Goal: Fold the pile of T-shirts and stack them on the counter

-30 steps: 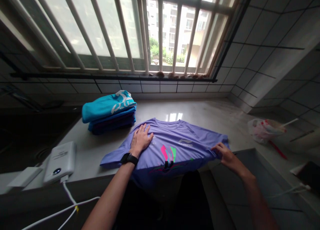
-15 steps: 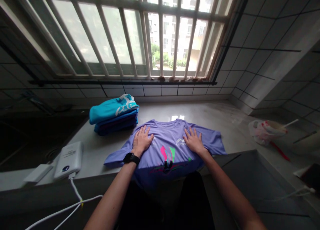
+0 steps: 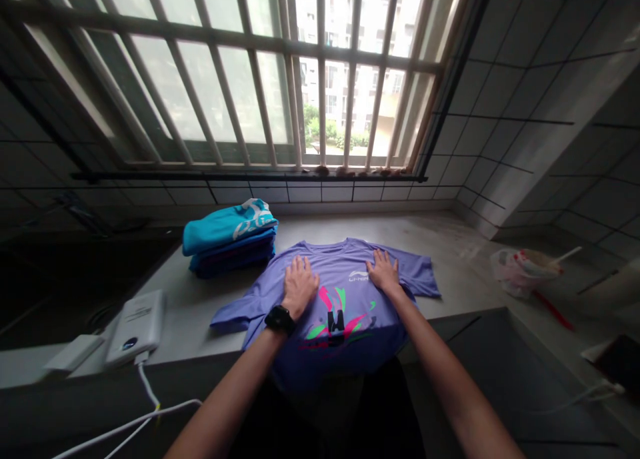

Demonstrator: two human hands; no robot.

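Note:
A purple T-shirt (image 3: 330, 259) with a colourful chest print lies spread on the counter, its collar toward the window and its lower part hanging over the front edge. Flat on the shirt's left chest area rests my left hand (image 3: 301, 287), fingers extended, a black watch on the wrist. My right hand (image 3: 384, 271) presses on the other side near the sleeve, beside a white logo, with its fingers spread. Neither hand grips the cloth. Behind and left of the shirt sits a stack of folded clothes (image 3: 233, 236), bright blue on top and darker blue below.
At the left are a white power bank (image 3: 137, 326) with a plugged-in cable (image 3: 147, 382) and a small white box (image 3: 75, 354), beside a dark sink (image 3: 75, 266). A plastic bag with a container (image 3: 525, 272) stands right. A barred window (image 3: 295, 79) rises behind the counter (image 3: 420, 229).
My left hand has slid right and inward across the shirt. More of the colourful print shows on top of the counter. The view has tilted slightly upward.

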